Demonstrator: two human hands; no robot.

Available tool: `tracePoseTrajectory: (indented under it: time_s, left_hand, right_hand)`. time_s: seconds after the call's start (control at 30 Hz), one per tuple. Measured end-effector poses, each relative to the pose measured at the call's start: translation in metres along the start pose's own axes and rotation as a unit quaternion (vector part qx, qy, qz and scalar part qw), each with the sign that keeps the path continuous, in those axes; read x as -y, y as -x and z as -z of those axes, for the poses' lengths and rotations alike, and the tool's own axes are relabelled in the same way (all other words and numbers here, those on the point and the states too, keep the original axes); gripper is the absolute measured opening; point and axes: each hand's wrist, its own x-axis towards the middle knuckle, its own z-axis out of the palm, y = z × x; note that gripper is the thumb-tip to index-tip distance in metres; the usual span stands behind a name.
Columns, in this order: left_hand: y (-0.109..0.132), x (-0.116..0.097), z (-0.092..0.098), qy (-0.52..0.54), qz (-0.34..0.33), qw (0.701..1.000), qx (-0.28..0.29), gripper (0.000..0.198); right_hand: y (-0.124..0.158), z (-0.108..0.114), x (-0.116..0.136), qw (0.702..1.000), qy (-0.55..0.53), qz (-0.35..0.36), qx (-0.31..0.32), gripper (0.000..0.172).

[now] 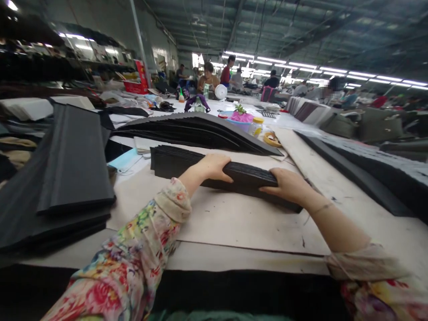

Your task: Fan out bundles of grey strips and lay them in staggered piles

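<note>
A long stack of thin black rectangular sheets (248, 179), possibly fabric, is grasped along its upper edge by the left hand (214, 168) and right hand (286, 183) at the pale, marked tabletop (234, 223).

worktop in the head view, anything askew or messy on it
Mildly: behind the held stack, the far stack humps upward mid-length instead of lying flat, and the pale board carries small dark marks or scraps.

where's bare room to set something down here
Pale flat board lies bare on the near side of the upright black sheet stack; a bare pale strip runs between the right hand and long dark grey sheets. Crowded: left, with layered dark grey panels; beyond the stack, with an arched dark grey pile.
</note>
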Motion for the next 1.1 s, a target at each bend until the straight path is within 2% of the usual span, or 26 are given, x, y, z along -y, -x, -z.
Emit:
tracePoseTrajectory:
  time_s: [0.1, 0.2, 0.3, 0.37, 0.47, 0.57, 0.63, 0.7, 0.77, 0.8, 0.9, 0.97, 1.0, 1.03, 1.1]
  left_hand:
    - [0.005, -0.013, 0.001, 0.001, -0.031, 0.998, -0.051, 0.067]
    - [0.020, -0.041, 0.004, -0.005, -0.121, 0.987, -0.104, 0.048]
    - [0.037, -0.072, -0.006, -0.032, -0.237, 0.967, -0.088, 0.032]
    - [0.045, -0.084, -0.020, -0.061, -0.274, 0.957, -0.070, 0.026]
    - [0.051, -0.091, -0.040, -0.091, -0.275, 0.955, -0.058, 0.018]
    - [0.051, -0.090, -0.050, -0.067, -0.271, 0.959, -0.051, 0.017]
    - [0.053, -0.090, -0.050, 0.004, -0.253, 0.966, -0.054, 0.017]
    - [0.057, -0.092, -0.046, 0.132, -0.207, 0.968, -0.048, 0.018]
    - [0.063, -0.095, -0.040, 0.292, -0.156, 0.943, -0.020, 0.018]
    - [0.066, -0.098, -0.036, 0.373, -0.138, 0.917, -0.001, 0.018]
    - [0.078, -0.113, -0.027, 0.575, -0.123, 0.807, 0.059, 0.016]
    - [0.087, -0.128, -0.023, 0.656, -0.119, 0.739, 0.098, 0.014]
    - [0.093, -0.135, -0.022, 0.673, -0.114, 0.722, 0.116, 0.014]
    - [0.099, -0.141, -0.022, 0.674, -0.107, 0.719, 0.129, 0.014]
    - [0.114, -0.150, -0.024, 0.638, -0.086, 0.754, 0.130, 0.015]
  right_hand:
    - [-0.002, 0.000, -0.002, 1.000, -0.003, -0.001, 0.005, 0.053]
    - [-0.001, 0.004, -0.003, 1.000, -0.004, -0.002, 0.007, 0.053]
    - [0.001, 0.006, -0.002, 1.000, -0.004, 0.004, 0.006, 0.053]
    - [0.002, 0.006, -0.001, 1.000, -0.003, 0.006, 0.004, 0.054]
    - [0.003, 0.005, -0.001, 1.000, -0.003, 0.007, 0.001, 0.055]
    - [0.003, 0.004, -0.001, 1.000, -0.003, 0.003, -0.002, 0.056]
    - [0.003, 0.004, -0.001, 1.000, -0.003, 0.000, -0.002, 0.056]
    - [0.003, 0.004, -0.001, 1.000, -0.003, -0.002, -0.002, 0.057]
    - [0.003, 0.004, -0.001, 1.000, -0.003, -0.004, -0.002, 0.057]
    - [0.003, 0.004, -0.001, 1.000, -0.002, -0.005, -0.003, 0.057]
    - [0.003, 0.005, -0.001, 1.000, -0.002, -0.005, -0.005, 0.057]
    - [0.003, 0.005, -0.001, 1.000, -0.002, -0.005, -0.004, 0.058]
    - [0.003, 0.006, -0.001, 1.000, -0.002, -0.005, -0.004, 0.058]
    - [0.003, 0.006, -0.001, 1.000, -0.002, -0.005, -0.003, 0.058]
    - [0.004, 0.006, -0.001, 1.000, -0.002, -0.004, -0.004, 0.058]
